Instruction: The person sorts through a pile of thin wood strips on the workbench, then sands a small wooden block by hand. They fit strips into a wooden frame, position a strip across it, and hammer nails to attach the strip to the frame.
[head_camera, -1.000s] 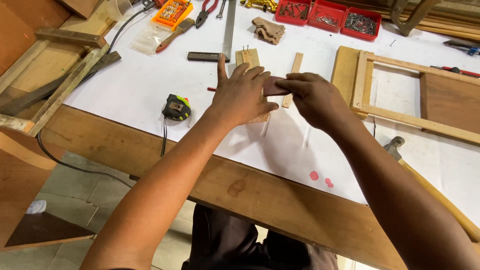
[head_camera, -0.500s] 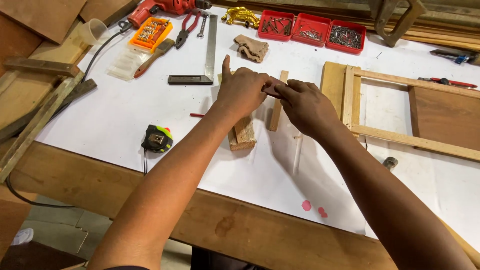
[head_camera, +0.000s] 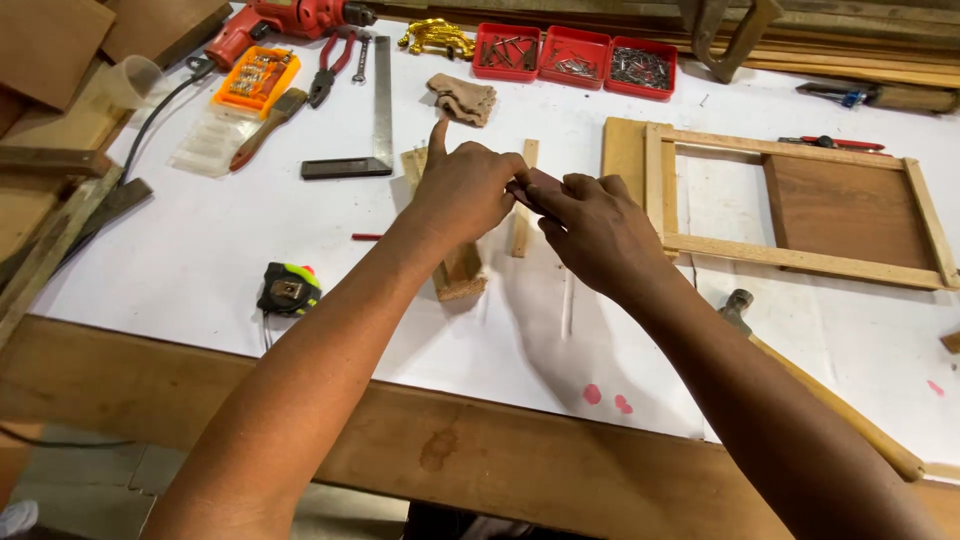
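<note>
A steel try square with a dark handle (head_camera: 372, 130) lies on the white-covered workbench (head_camera: 200, 250). Left of it sit an orange bit case (head_camera: 256, 80) and red-handled pliers (head_camera: 328, 72). Well below it rests a black-and-green tape measure (head_camera: 288, 288). Far right lies a rectangular wooden frame (head_camera: 800, 205); up right, three red trays of nails (head_camera: 575, 55).

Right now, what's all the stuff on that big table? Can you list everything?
Black and green tape measure: one, left front of white sheet.
Steel try square: one, grey and black, left of hands.
Red plastic trays of nails: three, table's back edge.
Pale wooden frame: one, right side.
Red power drill: one, back left.
Orange bit case: one, below drill.
Red-handled pliers: one, beside case.
Short wooden block: one, brown, under left wrist.
Thin wooden strip: one, between hands.
Left hand, right hand: fingers pinching a small dark piece together.
</note>
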